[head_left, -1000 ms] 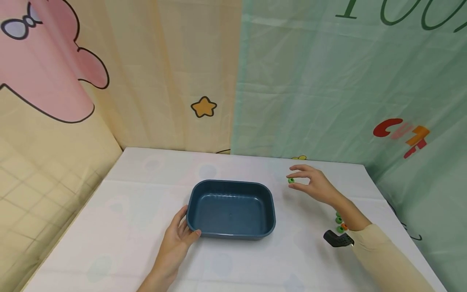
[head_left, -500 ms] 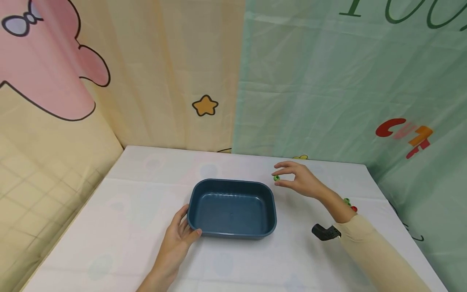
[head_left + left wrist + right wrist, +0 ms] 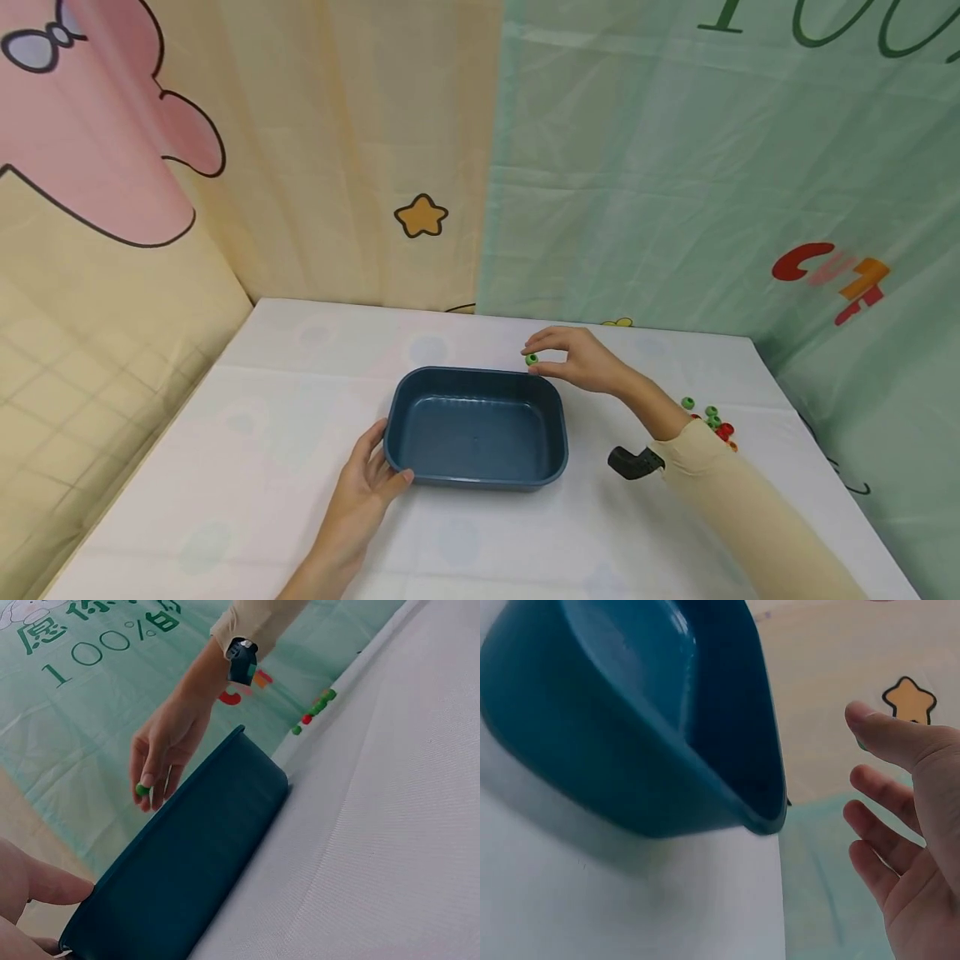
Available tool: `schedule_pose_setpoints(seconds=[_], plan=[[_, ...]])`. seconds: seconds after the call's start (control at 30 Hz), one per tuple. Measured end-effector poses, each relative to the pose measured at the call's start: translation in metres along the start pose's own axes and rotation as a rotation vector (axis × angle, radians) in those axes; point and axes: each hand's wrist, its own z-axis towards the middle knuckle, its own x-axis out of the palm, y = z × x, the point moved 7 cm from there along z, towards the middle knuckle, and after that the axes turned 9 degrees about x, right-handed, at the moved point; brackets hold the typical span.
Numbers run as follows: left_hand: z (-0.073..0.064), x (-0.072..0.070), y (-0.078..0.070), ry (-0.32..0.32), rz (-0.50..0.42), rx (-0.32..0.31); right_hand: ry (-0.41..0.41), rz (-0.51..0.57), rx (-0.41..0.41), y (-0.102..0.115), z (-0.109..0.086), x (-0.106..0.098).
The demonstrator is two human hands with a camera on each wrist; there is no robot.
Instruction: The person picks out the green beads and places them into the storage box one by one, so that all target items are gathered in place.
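Note:
A dark blue plastic basin (image 3: 474, 442) sits upright on the white-covered table, nothing visible inside it. My left hand (image 3: 352, 504) grips its near left corner, the thumb by the front rim and the fingers along the left side; in the left wrist view the thumb (image 3: 64, 886) meets the rim. Between thumb and fingertips, my right hand (image 3: 581, 360) pinches a small green bead (image 3: 532, 360) with a hole, just above the basin's far right rim. In the right wrist view that hand (image 3: 922, 840) is beside the basin (image 3: 592, 750), the bead mostly hidden behind the thumb.
To the right, past the right forearm, several loose green, red and orange beads (image 3: 714, 422) lie on the table (image 3: 225, 467), partly hidden by the sleeve. A black wrist camera (image 3: 633, 462) juts from the right cuff. Printed curtains (image 3: 637, 183) hang behind the table.
My right hand has moved left with the green bead, from right of the basin to its far right rim. More of the loose beads show now. The left hand and basin have stayed put.

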Motion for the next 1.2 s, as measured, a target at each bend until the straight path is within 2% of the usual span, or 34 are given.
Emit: schedule_pose_setpoints(seconds=[0.3,0.47,0.83,1.07,1.2], plan=[[-0.002,0.001,-0.002,0.009,0.007,0.013,0.074,0.11,-0.046,0.026,0.028,0.022],[-0.001,0.001,0.001,0.008,-0.008,-0.014,0.094,0.135,-0.072,0.037,0.04,0.035],[-0.001,0.0,0.001,-0.004,-0.009,-0.027,0.156,0.145,-0.154,0.066,0.063,0.058],[0.0,0.0,0.001,-0.004,-0.019,-0.041,0.193,0.115,-0.167,0.079,0.077,0.071],[-0.001,0.0,0.001,-0.003,-0.017,-0.039,0.184,0.102,-0.167,0.084,0.083,0.072]])
